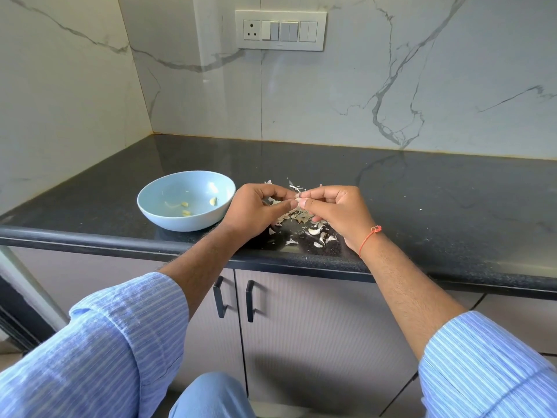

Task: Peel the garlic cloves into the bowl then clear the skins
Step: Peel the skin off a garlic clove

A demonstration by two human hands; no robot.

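Observation:
A light blue bowl (168,214) stands on the dark counter, left of my hands, with a few peeled garlic cloves (184,204) in it. My left hand (256,211) and my right hand (339,211) meet above a pile of garlic skins (297,217). Between their fingertips they pinch one small garlic clove (298,198), with a strip of skin sticking up from it. More skins and some unpeeled cloves (315,232) lie scattered under and in front of my right hand.
The black stone counter (422,200) runs from a marble corner at the left to the right edge of view. A switch panel (280,30) sits on the back wall. Cabinet doors with black handles (250,300) are below the counter edge.

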